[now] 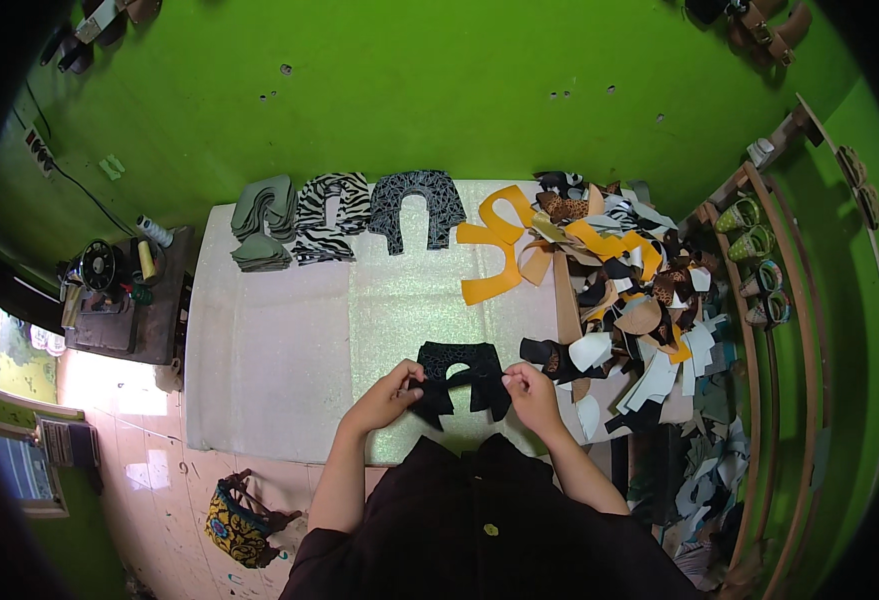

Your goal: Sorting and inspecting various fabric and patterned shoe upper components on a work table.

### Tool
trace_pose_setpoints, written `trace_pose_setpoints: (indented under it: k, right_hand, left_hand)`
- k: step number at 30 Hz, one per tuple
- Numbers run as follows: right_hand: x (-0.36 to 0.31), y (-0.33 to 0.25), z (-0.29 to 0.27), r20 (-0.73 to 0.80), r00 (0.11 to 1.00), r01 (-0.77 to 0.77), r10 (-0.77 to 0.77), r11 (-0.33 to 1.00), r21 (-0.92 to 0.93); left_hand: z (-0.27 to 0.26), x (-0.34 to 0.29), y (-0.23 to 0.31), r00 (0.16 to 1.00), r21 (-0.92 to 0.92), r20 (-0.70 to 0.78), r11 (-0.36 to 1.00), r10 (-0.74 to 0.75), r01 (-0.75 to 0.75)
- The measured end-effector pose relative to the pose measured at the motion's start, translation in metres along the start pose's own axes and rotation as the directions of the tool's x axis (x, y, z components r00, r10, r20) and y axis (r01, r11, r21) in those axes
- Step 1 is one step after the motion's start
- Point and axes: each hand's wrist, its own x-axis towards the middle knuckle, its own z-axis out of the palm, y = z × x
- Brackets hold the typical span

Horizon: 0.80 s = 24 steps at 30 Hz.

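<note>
Near the front edge of the table, I hold up a black arch-shaped cut piece [459, 355] with a faint pattern. My left hand [387, 398] pinches its left leg, and my right hand [533, 398] pinches the right leg. The piece hangs with a curved opening in its middle. Along the back of the table lie a green stack of cut pieces [262, 210], zebra-striped pieces [331, 205] and a dark-patterned arch-shaped stack [389, 205]. Yellow cut pieces [489, 285] spread to their right. Whether several layers are in my hands, I cannot tell.
A large heap of mixed scraps [644, 310] covers the table's right end. At left a sewing machine [99, 270] stands on a dark stand. A yellow-black patterned bag [237, 525] lies on the floor. Green shoes [749, 240] sit on a rack at right.
</note>
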Motion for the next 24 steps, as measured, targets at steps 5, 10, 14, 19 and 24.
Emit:
trace_pose_setpoints:
  k: [5,10,14,19,24]
  right_hand:
    - [0.009,0.009,0.007,-0.064,0.987,0.153,-0.146,0.982,0.112]
    - [0.027,-0.003,0.001,-0.034,0.998,0.07,-0.061,0.924,0.376]
    - [0.041,-0.023,-0.009,-0.114,0.993,0.082,-0.034,0.893,0.442]
    - [0.037,-0.003,0.004,-0.083,0.99,0.111,-0.112,0.994,-0.019]
    - [0.026,0.017,0.016,-0.021,0.986,0.162,-0.167,0.976,-0.148]
  left_hand:
    - [-0.005,0.009,-0.005,0.99,0.252,-0.128,0.967,0.065,-0.031]
    - [0.004,0.02,0.031,0.981,-0.121,-0.183,0.992,-0.065,0.043]
    - [0.001,0.031,0.051,0.988,0.151,-0.155,0.988,0.005,0.019]
    - [-0.013,0.047,0.016,0.991,0.325,-0.131,0.946,0.034,0.011]
    - [-0.012,0.054,-0.012,0.997,0.458,-0.044,0.888,0.056,-0.03]
